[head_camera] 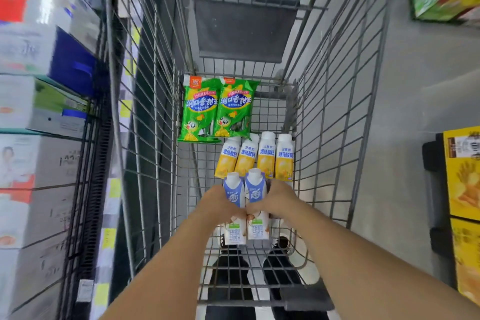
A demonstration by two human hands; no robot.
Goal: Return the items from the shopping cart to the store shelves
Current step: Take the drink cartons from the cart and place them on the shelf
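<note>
Head view: both hands reach into the cart (161, 101). Left hand (220, 201) has its fingers wrapped round the left blue carton (233, 191); right hand (276, 201) is closed round the right blue carton (255, 187). The two cartons touch side by side, at the cart's near end. Just beyond them lie four yellow bottles (255, 157) in a row, then two green packets (217, 110) side by side against the far end. Shelves (52, 138) of boxes stand left of the cart, blurred.
</note>
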